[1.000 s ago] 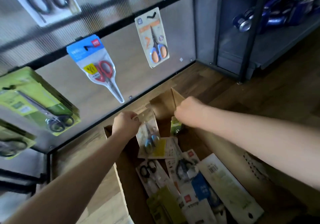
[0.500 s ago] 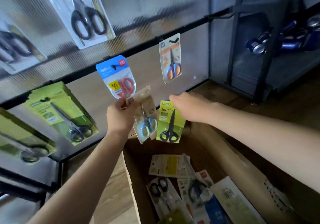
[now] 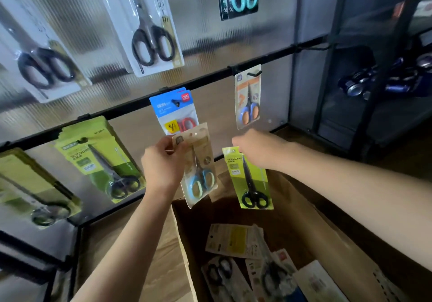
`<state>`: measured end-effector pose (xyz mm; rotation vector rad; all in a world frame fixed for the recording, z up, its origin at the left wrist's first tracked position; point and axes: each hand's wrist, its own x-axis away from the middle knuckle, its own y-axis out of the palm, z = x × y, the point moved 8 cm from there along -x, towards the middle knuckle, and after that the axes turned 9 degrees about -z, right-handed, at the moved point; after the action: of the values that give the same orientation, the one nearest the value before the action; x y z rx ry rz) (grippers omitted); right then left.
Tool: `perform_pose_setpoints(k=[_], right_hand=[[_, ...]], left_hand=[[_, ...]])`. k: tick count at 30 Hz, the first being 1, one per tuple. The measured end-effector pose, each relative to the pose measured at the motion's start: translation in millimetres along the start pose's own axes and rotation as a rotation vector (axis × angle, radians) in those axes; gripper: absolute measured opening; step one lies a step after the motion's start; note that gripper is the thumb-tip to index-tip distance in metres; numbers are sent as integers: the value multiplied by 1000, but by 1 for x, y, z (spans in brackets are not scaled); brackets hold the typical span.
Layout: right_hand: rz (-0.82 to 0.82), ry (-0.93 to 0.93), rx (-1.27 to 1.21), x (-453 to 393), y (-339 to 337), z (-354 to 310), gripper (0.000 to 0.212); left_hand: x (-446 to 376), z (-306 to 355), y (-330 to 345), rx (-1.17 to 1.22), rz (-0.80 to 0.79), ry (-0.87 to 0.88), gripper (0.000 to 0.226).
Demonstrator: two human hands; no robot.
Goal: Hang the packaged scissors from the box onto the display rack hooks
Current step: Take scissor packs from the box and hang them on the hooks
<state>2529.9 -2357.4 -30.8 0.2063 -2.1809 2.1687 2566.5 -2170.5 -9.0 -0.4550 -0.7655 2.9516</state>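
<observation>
Since a second ago you've lifted both packs out of the box [image 3: 350, 243] and up in front of the rack [image 3: 257, 60]. Your left hand [image 3: 163, 163] pinches the tan pack [image 3: 198, 161] by its top corner, thumb in front. Your right hand [image 3: 257, 149] grips the green pack [image 3: 252, 180] at its top, fingers curled, pack hanging straight down above the box.

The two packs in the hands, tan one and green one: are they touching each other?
Apart. The head view shows the tan pack in the left hand and the green pack in the right hand, with the brown box showing between them.
</observation>
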Motion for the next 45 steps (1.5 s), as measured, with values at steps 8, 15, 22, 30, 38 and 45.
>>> perform_pose_setpoints(k=[8,15,22,30,38,45], right_hand=[[266,235,-155,19,-19,72,27],[338,239,-194,39,-10,95,17],[396,230,-230,39,12,111,11],[442,197,-412,29,24,117,15],[390,215,-383,26,39,123,11],[375,187,-368,22,42,117,13]], left_hand=[[-17,56,19,-188,49,170,19],[-53,125,79,-257,-58,345,18],[-82,149,131,-363,-172,347,17],[-97,142,152,-225,-198,224,16],[-108,130,154,-171,-183,185,11],[-118,117,154,-199,-167,130,13]])
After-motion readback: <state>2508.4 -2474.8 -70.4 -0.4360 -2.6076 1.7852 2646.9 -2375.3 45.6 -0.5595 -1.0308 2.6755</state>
